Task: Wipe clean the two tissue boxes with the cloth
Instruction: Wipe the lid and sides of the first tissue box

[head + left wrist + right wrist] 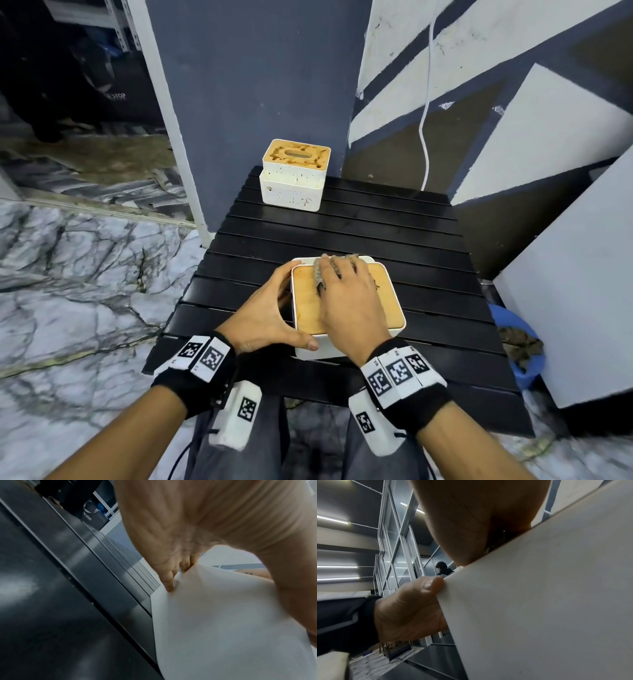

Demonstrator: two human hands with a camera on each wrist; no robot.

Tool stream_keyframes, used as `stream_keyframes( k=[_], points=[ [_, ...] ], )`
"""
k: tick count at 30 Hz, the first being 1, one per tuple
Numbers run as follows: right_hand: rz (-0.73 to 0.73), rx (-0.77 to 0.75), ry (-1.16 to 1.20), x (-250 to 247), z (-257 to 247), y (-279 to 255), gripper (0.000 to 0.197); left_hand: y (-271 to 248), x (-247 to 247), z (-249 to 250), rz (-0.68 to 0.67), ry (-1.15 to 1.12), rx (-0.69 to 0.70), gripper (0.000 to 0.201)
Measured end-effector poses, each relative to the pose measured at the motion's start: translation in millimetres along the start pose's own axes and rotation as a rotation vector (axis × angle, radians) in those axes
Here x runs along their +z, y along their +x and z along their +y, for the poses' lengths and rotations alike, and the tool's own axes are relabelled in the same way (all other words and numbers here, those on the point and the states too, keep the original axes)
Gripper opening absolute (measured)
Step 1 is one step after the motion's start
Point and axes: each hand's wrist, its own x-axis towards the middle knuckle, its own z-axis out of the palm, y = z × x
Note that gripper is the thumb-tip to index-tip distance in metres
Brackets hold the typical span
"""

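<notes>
Two hands are laid on the near tissue box, which stands on the black slatted table close to its near edge. The right hand is spread flat, palm down, over the box's wooden lid, and the grey cloth is pressed beneath its straight fingers; a crumpled edge of the cloth is seen past the fingertips at the far rim of the box. From the right wrist view the palm is seen bearing down on the top edge of the white box wall, with a scrap of cloth just visible under it. The left hand is curved round the box's left side, the thumb lying along the near wall and the fingers set against the left wall; in the left wrist view its fingertips are seen touching the white wall, so the box is held steady between thumb and fingers. Marker bands are worn on both wrists.

The second tissue box stands well apart at the far end of the table, against the dark wall panel; its wooden top and white sides are speckled with brown dirt. A blue bucket holding something dark is set on the floor to the right of the table
</notes>
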Motion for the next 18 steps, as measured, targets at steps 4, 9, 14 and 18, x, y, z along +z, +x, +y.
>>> stream_keyframes(
  k=[4,9,14,18],
  points=[
    [-0.022,-0.054,0.056,-3.1,-2.7,1.4,0.057,-0.1,0.1,3.3,-0.008,-0.001,0.014,0.123],
    [-0.064,-0.2,0.047,-6.3,-12.3,9.5,0.053,-0.9,-1.7,4.1,0.016,0.055,0.002,0.133],
    [-0.117,-0.254,0.128,-21.1,-6.8,5.2,0.047,-3.8,0.2,2.6,0.07,0.09,0.0,0.132],
    [-0.184,-0.27,0.181,-23.9,0.1,-3.7,0.049,-5.3,0.9,0.1,0.093,0.084,0.0,0.133]
  ],
)
